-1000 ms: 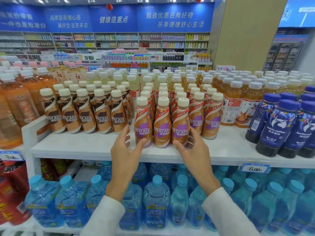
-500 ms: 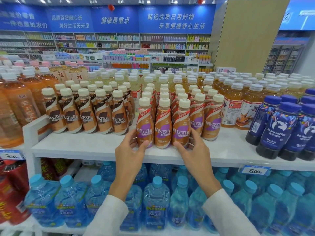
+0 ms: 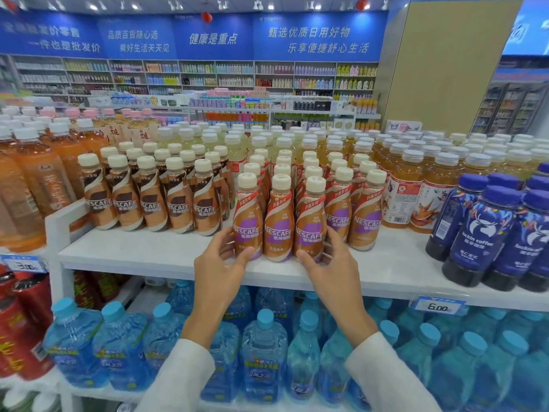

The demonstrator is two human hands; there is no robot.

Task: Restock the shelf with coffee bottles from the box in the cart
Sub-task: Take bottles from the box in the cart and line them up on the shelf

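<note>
A white shelf [image 3: 166, 255] runs across the view, crowded with upright drinks: orange tea bottles [image 3: 32, 185] at the left, brown-labelled Nescafé bottles [image 3: 178, 203] beside them, dark blue coffee bottles [image 3: 481, 233] at the right, and blue water bottles [image 3: 264, 352] on the level below. At the shelf's front edge stand three purple-labelled coffee bottles [image 3: 277, 224] in a row, touching one another, upright. The left hand [image 3: 221, 269] curls round the leftmost of them, thumb in front and fingers behind; the right hand [image 3: 332, 263] curls round the rightmost likewise. Both hands seem to press on the bottles, though how firmly is hard to tell. White sleeves [image 3: 386, 373] cover both forearms.
</note>
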